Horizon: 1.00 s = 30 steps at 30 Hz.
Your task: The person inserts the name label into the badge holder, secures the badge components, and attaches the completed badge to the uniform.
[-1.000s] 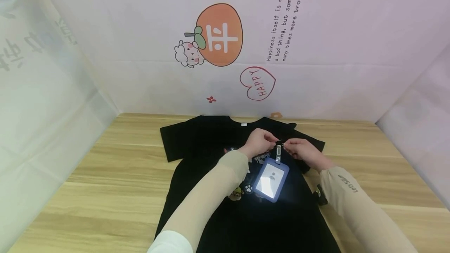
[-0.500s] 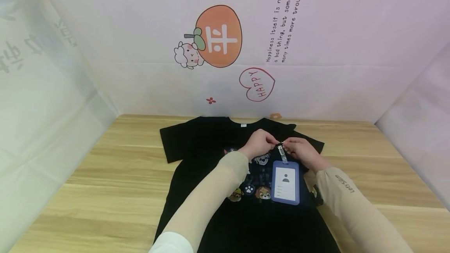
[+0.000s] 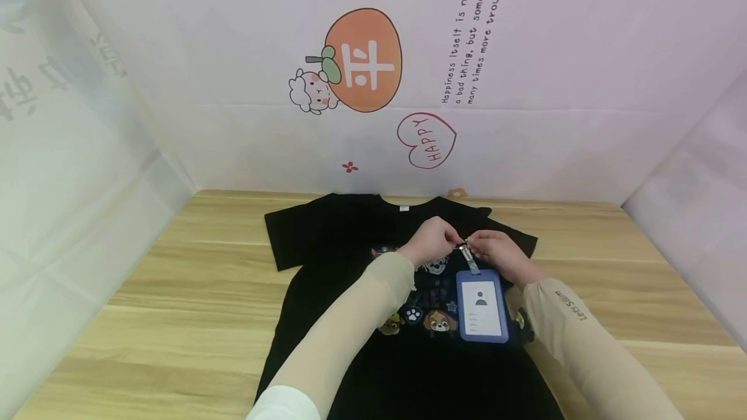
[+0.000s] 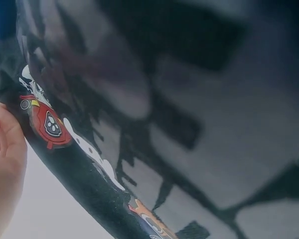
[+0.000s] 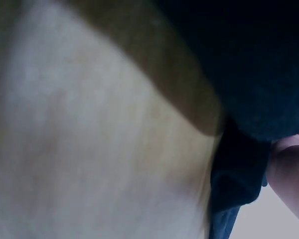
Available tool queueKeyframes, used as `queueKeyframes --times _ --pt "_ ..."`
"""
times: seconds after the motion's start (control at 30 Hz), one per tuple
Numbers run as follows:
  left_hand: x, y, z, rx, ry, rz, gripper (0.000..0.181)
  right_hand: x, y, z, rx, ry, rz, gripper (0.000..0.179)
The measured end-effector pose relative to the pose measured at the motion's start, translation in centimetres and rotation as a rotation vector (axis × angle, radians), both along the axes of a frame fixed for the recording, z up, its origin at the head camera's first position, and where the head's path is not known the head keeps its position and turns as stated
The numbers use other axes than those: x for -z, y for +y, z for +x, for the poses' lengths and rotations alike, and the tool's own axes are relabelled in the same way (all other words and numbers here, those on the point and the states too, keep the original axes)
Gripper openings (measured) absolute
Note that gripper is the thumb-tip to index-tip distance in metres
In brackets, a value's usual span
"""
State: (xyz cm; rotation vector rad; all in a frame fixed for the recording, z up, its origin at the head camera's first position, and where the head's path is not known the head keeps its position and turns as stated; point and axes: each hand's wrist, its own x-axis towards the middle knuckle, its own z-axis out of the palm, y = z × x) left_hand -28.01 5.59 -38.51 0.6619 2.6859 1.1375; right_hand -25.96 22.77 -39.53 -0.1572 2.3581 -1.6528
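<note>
A black T-shirt (image 3: 443, 374) with cartoon dog prints lies spread on the wooden table, collar away from me. At its chest, my left hand (image 3: 432, 240) pinches a bit of the shirt cloth. Close against those fingertips, my right hand (image 3: 498, 253) pinches the top of a metal badge clip (image 3: 467, 254). From the clip's clear strap, a blue badge holder (image 3: 483, 306) with a white card lies over the print. In the left wrist view, the fingers (image 4: 9, 132) meet the shirt's raised edge. Dark cloth (image 5: 239, 174) borders the right thumb (image 5: 286, 184) in the right wrist view.
A small dark object (image 3: 525, 325) lies beside the shirt, partly behind the right sleeve. Printed white sheeting (image 3: 262, 148) stands behind the wooden table (image 3: 175, 303) and along both sides.
The badge holder has swung right, from a tilt across the print to lying nearly straight below the clip, uncovering a printed dog face. Both hands stay together at the clip.
</note>
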Motion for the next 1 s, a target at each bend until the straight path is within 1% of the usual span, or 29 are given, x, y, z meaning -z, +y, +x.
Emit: queueKeyframes --times 0.1,0.2,0.5,0.63,0.87,1.0 --pt "-0.01 0.02 0.0 -0.014 -0.003 0.0 0.017 -0.08 -0.05 0.02 -0.005 0.006 0.003 0.024" --pt "-0.08 -0.02 -0.01 -0.033 -0.023 0.017 0.015 -0.17 -0.06 0.06 -0.01 0.007 0.007 0.023" --pt "0.06 -0.05 -0.05 -0.046 -0.065 0.062 0.015 -0.13 0.1 0.05 -0.02 -0.025 -0.007 0.022" --pt "0.27 0.0 -0.01 -0.045 -0.083 0.076 0.015 0.02 0.36 -0.02 -0.028 -0.045 -0.021 0.021" --pt "0.67 -0.21 0.01 -0.018 -0.114 0.088 0.014 0.07 0.73 0.12 -0.063 -0.074 -0.01 0.021" --pt "0.42 -0.61 -0.13 -0.014 -0.164 0.135 0.014 -0.16 0.84 0.16 -0.078 -0.079 0.017 0.022"
